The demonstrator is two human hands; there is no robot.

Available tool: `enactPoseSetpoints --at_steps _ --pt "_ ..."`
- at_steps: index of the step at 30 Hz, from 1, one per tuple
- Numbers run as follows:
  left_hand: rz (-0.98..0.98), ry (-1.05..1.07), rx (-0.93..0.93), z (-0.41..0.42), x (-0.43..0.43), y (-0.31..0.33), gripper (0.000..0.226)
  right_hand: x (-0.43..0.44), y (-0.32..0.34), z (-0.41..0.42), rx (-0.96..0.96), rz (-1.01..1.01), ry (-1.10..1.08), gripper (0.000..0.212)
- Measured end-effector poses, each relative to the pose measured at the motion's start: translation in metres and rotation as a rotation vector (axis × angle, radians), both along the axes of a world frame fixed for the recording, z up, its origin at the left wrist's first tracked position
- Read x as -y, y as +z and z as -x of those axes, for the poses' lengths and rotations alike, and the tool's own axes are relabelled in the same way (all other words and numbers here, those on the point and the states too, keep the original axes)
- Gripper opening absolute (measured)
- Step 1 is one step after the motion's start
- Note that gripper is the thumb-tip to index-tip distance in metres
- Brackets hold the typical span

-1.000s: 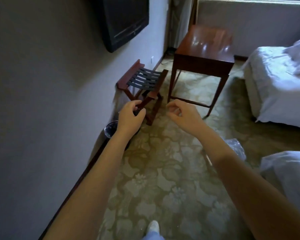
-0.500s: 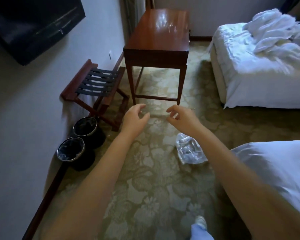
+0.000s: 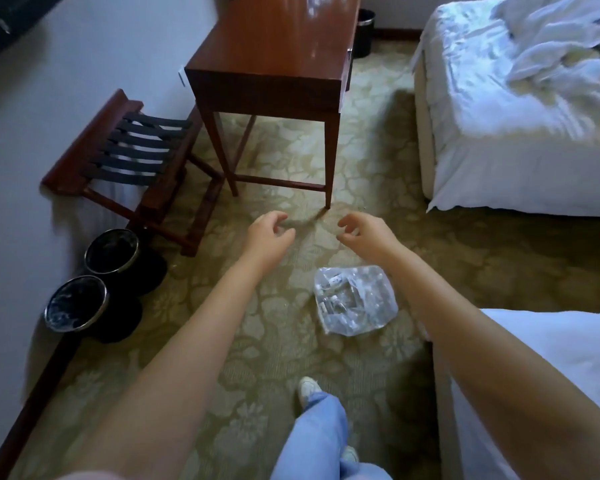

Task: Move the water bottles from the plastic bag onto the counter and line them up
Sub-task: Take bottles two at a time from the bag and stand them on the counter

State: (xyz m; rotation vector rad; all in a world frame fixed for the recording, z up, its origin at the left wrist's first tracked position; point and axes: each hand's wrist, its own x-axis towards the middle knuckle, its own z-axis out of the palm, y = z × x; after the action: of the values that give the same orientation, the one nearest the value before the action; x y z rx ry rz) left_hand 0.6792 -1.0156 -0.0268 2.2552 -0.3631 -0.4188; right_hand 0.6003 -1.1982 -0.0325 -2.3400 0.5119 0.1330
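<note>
A clear plastic bag (image 3: 355, 301) with water bottles inside lies on the patterned carpet, just left of the near bed. My left hand (image 3: 269, 235) and my right hand (image 3: 364, 230) hover in the air above the floor, beyond the bag, fingers loosely curled and holding nothing. Neither hand touches the bag. A glossy brown wooden table (image 3: 274, 53) stands further ahead, its top bare in the part that shows.
A folding luggage rack (image 3: 132, 157) stands against the left wall, with two black waste bins (image 3: 94, 282) in front of it. One white bed (image 3: 520, 109) is at the right, another bed corner (image 3: 551, 368) is close by. My leg and shoe (image 3: 312, 393) are below.
The view has swung down and to the right. The bag has come fully into sight between my forearms. Both hands stay raised and empty.
</note>
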Motion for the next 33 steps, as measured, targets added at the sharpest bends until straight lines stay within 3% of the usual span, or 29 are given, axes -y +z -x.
enactPoseSetpoints --at_steps 7,12,21,23,27,30,33 --pt "-0.143 -0.096 -0.181 -0.068 0.083 -0.128 0.043 0.077 -0.113 -0.058 -0.172 0.045 0.006 0.033" --pt "-0.257 -0.176 -0.321 -0.089 0.128 -0.252 0.041 0.116 -0.233 -0.084 -0.291 0.059 0.098 0.032" --pt "-0.369 -0.212 -0.314 -0.114 0.179 -0.493 0.023 0.16 -0.473 -0.131 -0.394 -0.002 0.249 0.032" --pt "-0.379 -0.245 -0.35 -0.12 0.185 -0.535 0.013 0.162 -0.515 -0.139 -0.452 -0.006 0.313 0.028" --pt "-0.469 -0.371 -0.458 -0.127 0.193 -0.601 0.021 0.157 -0.598 -0.15 -0.674 0.001 0.455 0.02" --pt "-0.391 -0.263 -0.349 -0.135 0.191 -0.641 0.04 0.146 -0.656 -0.148 -0.758 0.008 0.54 0.032" --pt "-0.201 -0.08 -0.33 -0.134 0.184 -0.661 0.041 0.133 -0.69 -0.144 -0.654 0.062 0.516 0.037"
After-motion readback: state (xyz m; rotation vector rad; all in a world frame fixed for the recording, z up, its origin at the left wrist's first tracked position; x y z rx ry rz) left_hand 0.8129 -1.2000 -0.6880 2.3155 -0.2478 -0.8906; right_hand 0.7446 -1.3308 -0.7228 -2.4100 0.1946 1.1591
